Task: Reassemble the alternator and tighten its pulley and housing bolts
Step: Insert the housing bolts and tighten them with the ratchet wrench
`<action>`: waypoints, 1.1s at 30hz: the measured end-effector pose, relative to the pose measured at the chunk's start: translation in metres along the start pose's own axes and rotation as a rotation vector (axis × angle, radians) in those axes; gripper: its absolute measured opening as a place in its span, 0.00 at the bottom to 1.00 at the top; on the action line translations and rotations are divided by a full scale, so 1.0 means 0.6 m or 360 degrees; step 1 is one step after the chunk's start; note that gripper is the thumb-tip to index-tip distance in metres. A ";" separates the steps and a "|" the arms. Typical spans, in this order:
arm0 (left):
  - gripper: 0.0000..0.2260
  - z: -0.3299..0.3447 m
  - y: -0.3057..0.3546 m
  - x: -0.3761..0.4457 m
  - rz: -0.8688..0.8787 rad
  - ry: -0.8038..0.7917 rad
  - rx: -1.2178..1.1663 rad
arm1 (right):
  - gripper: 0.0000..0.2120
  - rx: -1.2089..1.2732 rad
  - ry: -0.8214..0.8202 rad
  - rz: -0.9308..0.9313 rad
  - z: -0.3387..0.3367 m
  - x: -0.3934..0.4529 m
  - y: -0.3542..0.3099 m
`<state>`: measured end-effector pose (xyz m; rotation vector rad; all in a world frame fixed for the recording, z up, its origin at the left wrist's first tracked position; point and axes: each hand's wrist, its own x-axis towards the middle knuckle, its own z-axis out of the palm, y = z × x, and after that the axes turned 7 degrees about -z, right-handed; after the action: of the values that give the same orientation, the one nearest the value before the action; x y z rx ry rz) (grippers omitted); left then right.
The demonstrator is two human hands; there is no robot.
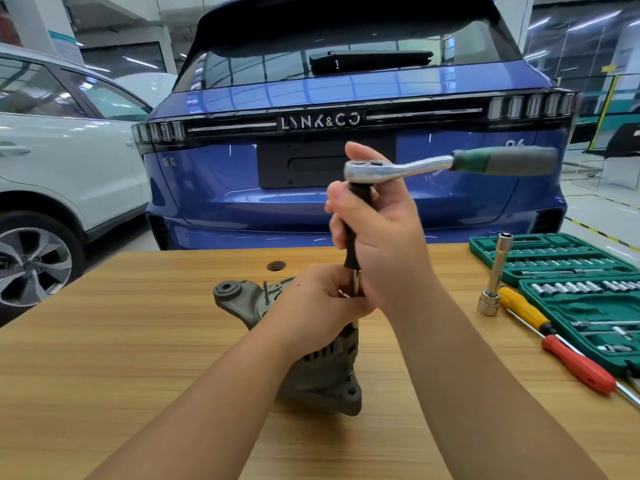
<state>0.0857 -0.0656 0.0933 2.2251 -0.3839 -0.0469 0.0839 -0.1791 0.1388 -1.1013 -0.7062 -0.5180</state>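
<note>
The right hand [377, 237] stands upright above the middle of the table, fingers curled round the black extension bar [355, 237] of a ratchet [450, 164], the thumb reaching up behind the ratchet's chrome head. The forearm rises steeply from five o'clock. The ratchet handle juts out level toward three o'clock, its green and grey grip free of any hand. The left hand [322, 306] sits just below the right, its forearm coming in from seven o'clock; its fingers close round the thin metal lower end of the bar and rest on top of the alternator [311, 362]. What the bar's tip meets is hidden under the fingers.

The alternator stands on the wooden table [138, 341] at centre, its mounting ear with a hex hole pointing to ten o'clock, another ear at six o'clock.

At three o'clock lies an open green socket case [571, 271]. Just beside it are a long chrome socket [495, 275], a yellow screwdriver [523, 310] and a red screwdriver [575, 363]. A blue car [346, 98] fills twelve o'clock and a white car [69, 150] is at nine.
</note>
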 end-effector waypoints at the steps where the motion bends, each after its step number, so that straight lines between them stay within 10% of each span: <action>1: 0.04 -0.002 0.000 -0.002 0.0006 -0.0004 0.0000 | 0.18 -0.0048 -0.0040 -0.0092 0.006 -0.001 0.003; 6: 0.13 -0.004 0.002 -0.011 0.0034 0.0008 0.0131 | 0.20 -0.0037 0.0035 -0.0232 0.013 -0.009 0.006; 12: 0.03 -0.003 0.001 -0.008 -0.0003 0.0028 0.0010 | 0.14 0.0559 -0.0133 0.0260 0.000 0.012 -0.010; 20: 0.02 0.004 0.000 -0.003 0.0016 -0.0019 0.0058 | 0.08 -0.0076 0.0244 0.0081 0.004 -0.002 -0.015; 33: 0.03 0.002 0.008 -0.008 -0.0013 0.0017 0.0009 | 0.17 0.0321 -0.0022 -0.0026 0.001 0.003 -0.004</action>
<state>0.0799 -0.0679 0.0959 2.2317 -0.3698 -0.0382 0.0835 -0.1796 0.1419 -0.9115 -0.7628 -0.4432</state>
